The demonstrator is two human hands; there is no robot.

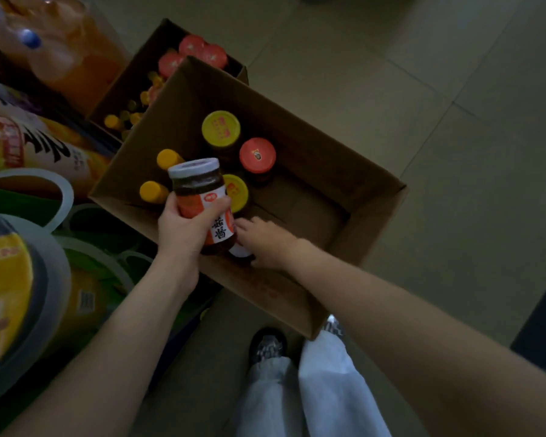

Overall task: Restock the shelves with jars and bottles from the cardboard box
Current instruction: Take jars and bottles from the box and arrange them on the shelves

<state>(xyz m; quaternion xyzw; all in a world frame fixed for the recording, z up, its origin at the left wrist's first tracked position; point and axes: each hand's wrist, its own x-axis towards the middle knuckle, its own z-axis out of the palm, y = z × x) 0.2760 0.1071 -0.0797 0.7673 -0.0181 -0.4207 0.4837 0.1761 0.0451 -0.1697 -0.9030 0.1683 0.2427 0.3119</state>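
Observation:
My left hand grips a dark sauce jar with a white lid and an orange-and-white label, held above the near left corner of the open cardboard box. My right hand reaches down into the box, fingers curled over a white-lidded jar that is mostly hidden beneath it. Standing in the box are two yellow-lidded jars, a red-lidded jar and two bottles with yellow caps.
A second cardboard box behind holds red-lidded jars and yellow-capped bottles. Shelves on the left carry orange drink bottles and large containers with white handles. Tiled floor lies to the right. My legs and shoes are below the box.

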